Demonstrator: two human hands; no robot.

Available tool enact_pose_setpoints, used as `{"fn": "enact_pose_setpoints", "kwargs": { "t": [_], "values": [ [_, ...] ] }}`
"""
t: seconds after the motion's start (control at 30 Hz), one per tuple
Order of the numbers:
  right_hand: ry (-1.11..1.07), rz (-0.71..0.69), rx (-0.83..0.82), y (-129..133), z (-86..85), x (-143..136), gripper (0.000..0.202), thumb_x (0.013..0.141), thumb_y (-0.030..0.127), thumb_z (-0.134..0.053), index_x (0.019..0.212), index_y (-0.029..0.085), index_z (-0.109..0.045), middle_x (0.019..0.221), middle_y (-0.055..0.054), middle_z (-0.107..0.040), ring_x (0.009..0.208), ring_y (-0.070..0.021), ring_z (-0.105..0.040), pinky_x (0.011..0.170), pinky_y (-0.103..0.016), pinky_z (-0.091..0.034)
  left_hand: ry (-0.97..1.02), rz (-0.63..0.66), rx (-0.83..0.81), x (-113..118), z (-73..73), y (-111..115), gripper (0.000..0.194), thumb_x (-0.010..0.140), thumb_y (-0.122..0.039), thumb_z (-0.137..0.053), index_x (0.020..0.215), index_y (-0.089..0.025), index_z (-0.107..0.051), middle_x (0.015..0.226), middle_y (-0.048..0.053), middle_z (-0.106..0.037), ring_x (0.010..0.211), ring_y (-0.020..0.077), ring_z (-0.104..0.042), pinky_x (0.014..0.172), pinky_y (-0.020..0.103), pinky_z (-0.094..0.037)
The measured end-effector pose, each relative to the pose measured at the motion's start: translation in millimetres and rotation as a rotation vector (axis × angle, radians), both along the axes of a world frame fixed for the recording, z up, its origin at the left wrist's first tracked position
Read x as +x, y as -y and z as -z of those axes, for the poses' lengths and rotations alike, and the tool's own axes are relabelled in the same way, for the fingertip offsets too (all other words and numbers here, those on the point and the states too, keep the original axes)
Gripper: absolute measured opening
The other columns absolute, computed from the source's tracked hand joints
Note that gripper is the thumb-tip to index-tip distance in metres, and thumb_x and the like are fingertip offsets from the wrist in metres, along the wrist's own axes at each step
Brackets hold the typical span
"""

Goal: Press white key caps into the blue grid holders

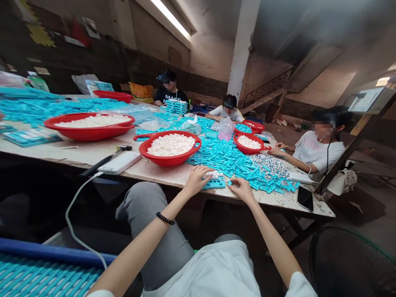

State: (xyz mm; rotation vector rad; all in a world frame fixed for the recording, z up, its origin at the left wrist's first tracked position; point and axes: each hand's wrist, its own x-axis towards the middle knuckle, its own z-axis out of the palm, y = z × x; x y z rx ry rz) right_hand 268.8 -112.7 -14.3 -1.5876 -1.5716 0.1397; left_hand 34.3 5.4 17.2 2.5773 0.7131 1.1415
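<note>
Our left hand [198, 180]: gripping a blue tray [214, 184], white pieces [214, 174] along its far part, at the table [153, 172]'s near edge. Our right hand [241, 189]: pinching a small blue piece [229, 182]. Farther: blue heap [222, 159]; left, red bowl [170, 160].

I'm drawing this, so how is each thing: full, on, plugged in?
Left hand: holding the blue tray
Right hand: pinching a small blue piece
Blue tray: partly filled
Nearest red bowl: heaped
Left red bowl: full
White box: cable plugged in
Phone: flat, screen dark
Ceiling light: on
</note>
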Motion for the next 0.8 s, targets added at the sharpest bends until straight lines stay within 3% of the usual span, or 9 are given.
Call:
{"fn": "enact_pose_setpoints", "kwargs": {
  "t": [0.17,0.57,0.8],
  "values": [
    [-0.054,0.001,0.049,1,4.2,5,0.034,0.077,0.024,-0.069,0.111,0.024,-0.071,0.108,-0.004,-0.074,0.094,-0.0226,-0.069,0.093,-0.038,-0.055,-0.132,0.042,0.025,26,-7.8,16,0.024,0.094,-0.038,-0.055,0.108,-0.025,-0.07,0.113,0.006,-0.073,0.12,0.0261,-0.057,0.116,0.05,-0.022],
    [-0.099,0.026,0.052,-2,8.2,5,0.036,0.076,0.024,-0.07,0.112,0.025,-0.071,0.109,-0.004,-0.073,0.099,-0.0243,-0.067,0.096,-0.041,-0.053,-0.346,0.147,0.011,55,-10.5,-5,0.024,0.09,-0.03,-0.053,0.094,-0.027,-0.077,0.097,0.007,-0.076,0.103,0.027,-0.065,0.118,0.052,-0.024],
    [-0.099,0.041,0.039,-2,8.8,6,0.036,0.078,0.026,-0.069,0.114,0.025,-0.07,0.11,-0.005,-0.072,0.103,-0.0253,-0.066,0.098,-0.042,-0.051,-0.432,0.164,0.061,67,-15.6,-8,0.025,0.087,-0.022,-0.053,0.074,-0.025,-0.075,0.076,0.007,-0.073,0.091,0.0265,-0.067,0.114,0.052,-0.029]
  ]
}}
